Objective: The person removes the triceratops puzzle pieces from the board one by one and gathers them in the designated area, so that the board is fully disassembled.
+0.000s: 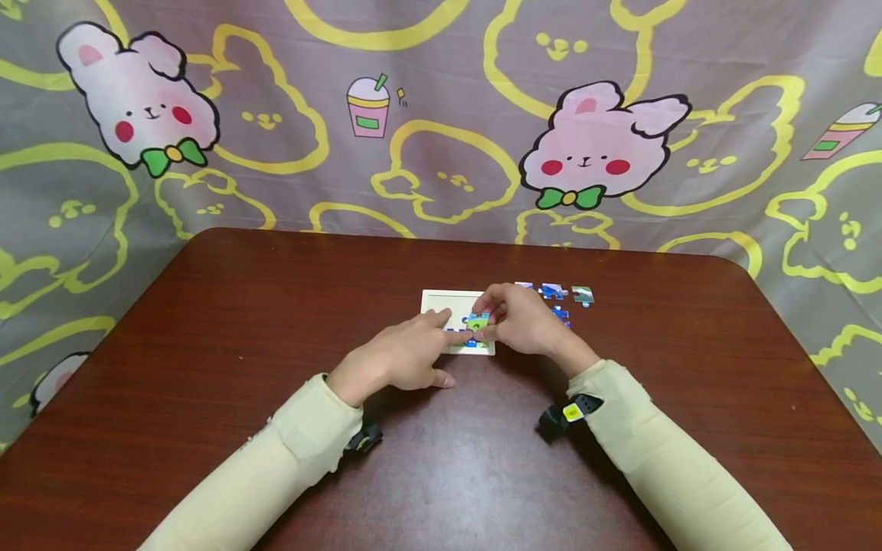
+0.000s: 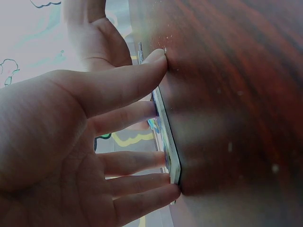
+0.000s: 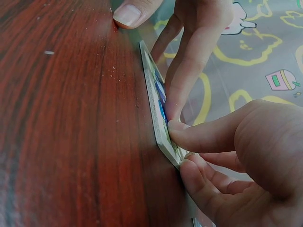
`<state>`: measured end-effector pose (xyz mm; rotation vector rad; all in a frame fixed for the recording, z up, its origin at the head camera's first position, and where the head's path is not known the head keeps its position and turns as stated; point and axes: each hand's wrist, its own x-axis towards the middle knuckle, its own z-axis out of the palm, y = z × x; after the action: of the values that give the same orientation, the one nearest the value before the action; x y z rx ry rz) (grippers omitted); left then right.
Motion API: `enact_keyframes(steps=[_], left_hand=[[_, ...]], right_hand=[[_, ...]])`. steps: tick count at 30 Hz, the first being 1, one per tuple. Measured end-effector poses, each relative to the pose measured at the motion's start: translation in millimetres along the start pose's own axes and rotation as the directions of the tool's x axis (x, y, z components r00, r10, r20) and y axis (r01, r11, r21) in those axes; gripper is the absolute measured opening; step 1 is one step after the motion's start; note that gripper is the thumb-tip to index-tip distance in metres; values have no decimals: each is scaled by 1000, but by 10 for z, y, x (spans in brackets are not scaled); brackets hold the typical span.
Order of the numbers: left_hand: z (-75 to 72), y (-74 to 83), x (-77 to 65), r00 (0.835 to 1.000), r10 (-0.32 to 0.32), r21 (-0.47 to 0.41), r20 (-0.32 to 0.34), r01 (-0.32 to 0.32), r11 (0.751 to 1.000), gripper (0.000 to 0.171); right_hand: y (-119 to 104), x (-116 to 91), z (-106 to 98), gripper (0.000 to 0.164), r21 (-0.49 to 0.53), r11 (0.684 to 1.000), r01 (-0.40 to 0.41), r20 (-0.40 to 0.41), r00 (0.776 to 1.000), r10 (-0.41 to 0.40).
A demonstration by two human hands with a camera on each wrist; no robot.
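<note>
Head view only: loose pcs (image 1: 553,291), R of tray (image 1: 444,299)
Wrist views: tray's side edge
L hand (image 1: 406,350): fingers straight, tips on tray, thumb off it
R hand (image 1: 520,317): bent fingers pinching puzzle pc (image 1: 477,322) over tray

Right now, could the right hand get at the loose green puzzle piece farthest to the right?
Probably yes: only loose pieces lie between the right hand and the green piece, though its fingers appear busy with another piece.

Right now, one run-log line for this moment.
left hand: fingers touching tray | right hand: pinching green puzzle piece at tray | loose pieces: on table, right of tray
</note>
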<state>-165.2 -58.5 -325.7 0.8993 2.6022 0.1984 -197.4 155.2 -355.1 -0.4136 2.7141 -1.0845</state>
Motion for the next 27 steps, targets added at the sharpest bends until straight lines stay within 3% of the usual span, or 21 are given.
enact_keyframes(steps=[27], left_hand=[[11,-10,-1,1000,2,12,-6,-2,1000,73]], right_hand=[[-15,-12,-7,29,-9,1000,7,3,1000,-7]])
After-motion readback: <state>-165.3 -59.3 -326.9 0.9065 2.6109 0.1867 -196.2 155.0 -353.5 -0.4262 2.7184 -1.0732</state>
